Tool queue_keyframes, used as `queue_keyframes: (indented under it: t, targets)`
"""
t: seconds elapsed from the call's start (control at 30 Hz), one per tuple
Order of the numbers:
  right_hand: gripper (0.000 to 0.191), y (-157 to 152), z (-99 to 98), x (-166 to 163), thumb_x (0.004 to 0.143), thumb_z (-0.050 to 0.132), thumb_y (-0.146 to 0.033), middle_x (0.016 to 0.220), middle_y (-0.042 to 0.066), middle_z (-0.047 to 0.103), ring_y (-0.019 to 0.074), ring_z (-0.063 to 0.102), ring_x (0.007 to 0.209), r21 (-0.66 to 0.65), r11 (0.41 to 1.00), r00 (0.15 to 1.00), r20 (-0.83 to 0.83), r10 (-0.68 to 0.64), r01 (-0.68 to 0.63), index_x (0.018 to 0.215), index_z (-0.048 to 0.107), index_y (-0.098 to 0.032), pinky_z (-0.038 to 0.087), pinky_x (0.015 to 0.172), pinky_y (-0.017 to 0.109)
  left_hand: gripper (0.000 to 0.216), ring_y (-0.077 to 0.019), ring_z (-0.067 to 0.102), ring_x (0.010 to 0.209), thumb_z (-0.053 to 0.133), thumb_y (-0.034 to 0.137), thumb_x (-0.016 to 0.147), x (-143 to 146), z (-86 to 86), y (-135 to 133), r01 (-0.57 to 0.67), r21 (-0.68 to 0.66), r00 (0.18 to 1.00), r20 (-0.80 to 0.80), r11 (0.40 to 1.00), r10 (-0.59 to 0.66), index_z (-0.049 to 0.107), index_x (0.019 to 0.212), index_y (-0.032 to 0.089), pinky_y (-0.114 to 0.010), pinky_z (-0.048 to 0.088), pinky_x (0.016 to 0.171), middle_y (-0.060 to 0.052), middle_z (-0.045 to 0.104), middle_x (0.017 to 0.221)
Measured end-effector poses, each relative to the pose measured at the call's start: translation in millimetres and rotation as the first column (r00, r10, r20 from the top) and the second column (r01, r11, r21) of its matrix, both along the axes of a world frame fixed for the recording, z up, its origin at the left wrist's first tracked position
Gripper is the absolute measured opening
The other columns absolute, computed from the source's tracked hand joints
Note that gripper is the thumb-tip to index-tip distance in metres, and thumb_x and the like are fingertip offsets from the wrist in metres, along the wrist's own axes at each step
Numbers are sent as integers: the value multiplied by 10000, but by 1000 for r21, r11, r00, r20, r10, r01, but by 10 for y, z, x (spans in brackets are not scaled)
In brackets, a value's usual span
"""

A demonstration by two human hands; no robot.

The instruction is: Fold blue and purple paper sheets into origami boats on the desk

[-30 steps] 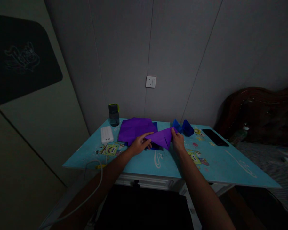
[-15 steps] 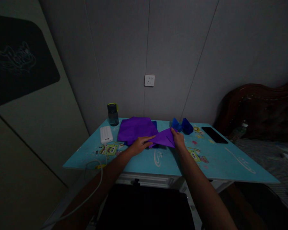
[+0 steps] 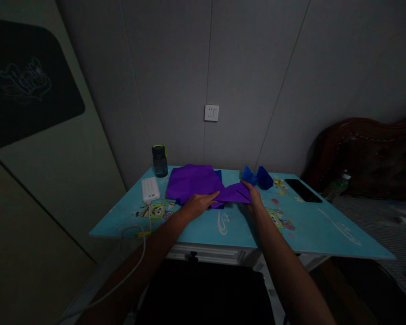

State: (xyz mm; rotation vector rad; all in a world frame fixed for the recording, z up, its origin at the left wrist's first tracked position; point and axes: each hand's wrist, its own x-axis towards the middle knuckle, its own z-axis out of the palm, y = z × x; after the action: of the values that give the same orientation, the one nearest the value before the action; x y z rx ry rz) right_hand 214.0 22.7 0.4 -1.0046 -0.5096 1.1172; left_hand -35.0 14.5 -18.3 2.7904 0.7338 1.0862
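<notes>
A folded piece of purple paper (image 3: 235, 193) is held just above the table between my two hands. My right hand (image 3: 254, 196) grips its wide right end, thumb on top. My left hand (image 3: 202, 204) pinches the narrow left end between thumb and fingers. Behind and left of it lie larger sheets of purple paper (image 3: 194, 180), with dark blue paper (image 3: 219, 174) showing under their edge. Two folded blue paper shapes, one lighter (image 3: 249, 175) and one darker (image 3: 264, 178), stand beyond my right hand.
On the light blue cartoon-print table (image 3: 196, 232), a white power bank (image 3: 150, 189) with a cable and a dark water bottle (image 3: 160, 161) stand at the left. A black phone (image 3: 303, 190) lies at the right. The wall with a socket (image 3: 211, 113) rises behind.
My right hand has turned slightly, tilting the folded purple paper so its face looks flatter and narrower. Both hands keep their hold.
</notes>
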Motion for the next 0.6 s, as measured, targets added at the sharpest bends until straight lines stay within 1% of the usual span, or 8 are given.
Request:
queue_keyframes:
  t: [0.1, 0.17, 0.23, 0.3, 0.4, 0.5, 0.6]
  targets:
    - [105, 2, 12, 12, 715, 708, -216, 551, -1, 665, 132, 577, 413, -19, 1000, 1000, -29, 3, -4, 720, 614, -170, 489, 392, 221, 422, -171, 684, 934, 421, 347, 982, 4, 12, -23, -19, 128, 998, -55, 992, 26, 508, 1345, 152, -292, 559, 804, -109, 691, 1107]
    - [104, 4, 14, 19, 717, 704, -211, 553, 3, 664, 136, 584, 419, -20, 1000, 999, -31, 10, -11, 724, 610, -166, 497, 403, 229, 400, -164, 673, 958, 423, 312, 984, 4, 34, -56, -63, 169, 991, -102, 984, 81, 497, 1352, 177, -279, 563, 790, -101, 664, 1150]
    - [123, 7, 8, 26, 702, 717, -210, 548, 0, 659, 138, 584, 423, -18, 1000, 1000, -13, 14, -14, 714, 602, -169, 508, 419, 237, 401, -157, 668, 939, 428, 301, 982, 6, 62, -102, -108, 188, 977, -163, 976, 140, 478, 1368, 203, -262, 562, 755, -92, 642, 1165]
    - [151, 11, -3, 31, 676, 740, -223, 540, -11, 650, 134, 569, 414, -11, 1000, 1000, 20, 12, -12, 712, 602, -174, 504, 415, 239, 422, -162, 663, 907, 432, 306, 979, 15, 92, -152, -132, 195, 954, -242, 972, 178, 454, 1388, 204, -254, 554, 718, -92, 636, 1137]
    - [184, 16, -18, 35, 640, 758, -242, 538, -32, 634, 116, 530, 394, 21, 1000, 998, 65, 10, -11, 755, 635, -168, 463, 380, 222, 465, -173, 655, 857, 431, 302, 974, 41, 123, -209, -152, 193, 916, -340, 969, 212, 406, 1423, 183, -256, 534, 687, -103, 628, 1100]
    - [231, 12, -19, 34, 628, 751, -252, 557, -38, 628, 106, 524, 412, 66, 998, 997, 76, 1, -6, 824, 667, -162, 435, 378, 204, 496, -180, 652, 841, 423, 309, 975, 69, 128, -221, -168, 166, 902, -371, 972, 219, 366, 1444, 160, -261, 520, 700, -106, 632, 1066]
    - [258, -1, -7, 28, 643, 736, -275, 571, -46, 621, 102, 523, 427, 102, 994, 997, 72, 21, -28, 873, 673, -176, 424, 386, 200, 521, -197, 661, 862, 417, 338, 977, 80, 108, -200, -177, 101, 907, -370, 979, 202, 343, 1452, 138, -279, 521, 739, -107, 652, 1038]
